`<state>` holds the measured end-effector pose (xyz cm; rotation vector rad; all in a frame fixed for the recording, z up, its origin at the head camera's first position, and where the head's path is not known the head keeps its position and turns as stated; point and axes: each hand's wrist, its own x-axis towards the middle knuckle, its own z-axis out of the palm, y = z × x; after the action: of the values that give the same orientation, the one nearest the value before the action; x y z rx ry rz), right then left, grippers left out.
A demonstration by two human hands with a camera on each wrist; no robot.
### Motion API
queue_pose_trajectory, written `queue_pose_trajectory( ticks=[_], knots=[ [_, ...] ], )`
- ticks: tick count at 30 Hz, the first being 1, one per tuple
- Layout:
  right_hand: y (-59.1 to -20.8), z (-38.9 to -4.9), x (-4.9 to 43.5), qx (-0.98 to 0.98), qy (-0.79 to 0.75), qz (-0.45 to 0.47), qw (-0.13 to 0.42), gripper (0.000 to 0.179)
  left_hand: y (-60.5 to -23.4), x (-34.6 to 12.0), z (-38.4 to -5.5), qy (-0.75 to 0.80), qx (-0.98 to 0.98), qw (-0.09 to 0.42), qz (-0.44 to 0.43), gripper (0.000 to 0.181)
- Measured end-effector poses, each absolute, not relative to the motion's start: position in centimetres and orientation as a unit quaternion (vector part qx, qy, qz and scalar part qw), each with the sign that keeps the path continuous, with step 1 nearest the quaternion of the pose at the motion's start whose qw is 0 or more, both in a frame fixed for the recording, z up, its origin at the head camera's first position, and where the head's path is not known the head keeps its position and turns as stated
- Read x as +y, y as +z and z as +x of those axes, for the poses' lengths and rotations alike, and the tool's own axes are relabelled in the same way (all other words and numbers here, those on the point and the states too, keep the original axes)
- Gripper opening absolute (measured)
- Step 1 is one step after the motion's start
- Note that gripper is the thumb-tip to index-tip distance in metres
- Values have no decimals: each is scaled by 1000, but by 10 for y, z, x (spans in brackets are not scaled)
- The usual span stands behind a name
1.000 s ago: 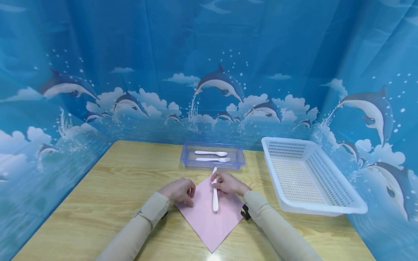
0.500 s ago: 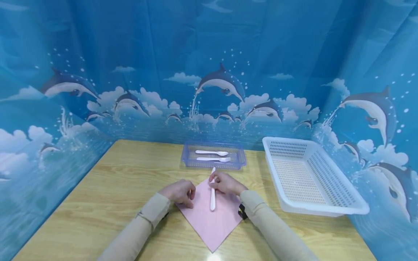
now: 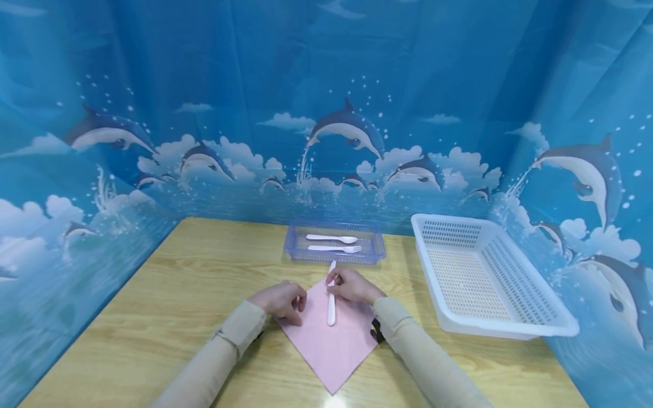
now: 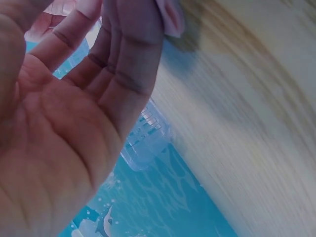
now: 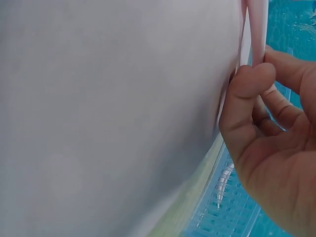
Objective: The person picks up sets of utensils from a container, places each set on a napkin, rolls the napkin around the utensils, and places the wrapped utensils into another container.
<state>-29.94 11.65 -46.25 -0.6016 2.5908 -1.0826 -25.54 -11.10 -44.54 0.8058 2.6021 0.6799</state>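
Observation:
In the head view my right hand point(image 3: 355, 285) pinches a white plastic knife point(image 3: 331, 310) between thumb and fingers. The knife points away from me, over the upper part of a pink napkin point(image 3: 334, 357) laid as a diamond on the table. The right wrist view has the knife's handle point(image 5: 258, 29) between thumb and fingertip, beside the napkin point(image 5: 118, 98). My left hand point(image 3: 282, 300) rests at the napkin's left corner, fingers loosely bent and holding nothing. In the left wrist view a napkin edge point(image 4: 171, 19) shows beside its fingers point(image 4: 131, 64).
Beyond the napkin stands a purple plastic basket point(image 3: 288, 251) with a white spoon point(image 3: 331, 238) and a white fork point(image 3: 331, 249) lying in it. A larger white basket point(image 3: 505, 326) stands at the right. Blue dolphin-print curtains point(image 3: 245, 141) surround the wooden table point(image 3: 204, 272).
My right hand has shifted slightly left with the knife, which now lies nearer the napkin's middle line. My left hand has stayed about where it was.

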Motion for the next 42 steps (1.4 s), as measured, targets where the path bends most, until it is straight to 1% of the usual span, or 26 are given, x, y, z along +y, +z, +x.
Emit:
queue_pose_trajectory(
  ticks=[8,14,21,28,32,42],
  knots=[
    [-462,-298,118,901,-366,-186,142,14,-447,-113,-256,257,908,180,278,24],
    [-465,-298,119,897,-368,-190,152,11,-448,-114,-258,257,909,186,271,24],
    [-464,-298,121,900,-344,-221,151,19,-447,-114,-258,265,905,194,271,24],
    [-463,-296,122,902,-341,-215,152,8,-448,-114,-260,268,905,201,261,23],
    [-462,-296,122,904,-340,-214,147,5,-447,-114,-260,272,905,198,261,23],
    [-462,-295,123,899,-343,-232,144,4,-449,-114,-261,275,906,205,250,24]
  ],
)
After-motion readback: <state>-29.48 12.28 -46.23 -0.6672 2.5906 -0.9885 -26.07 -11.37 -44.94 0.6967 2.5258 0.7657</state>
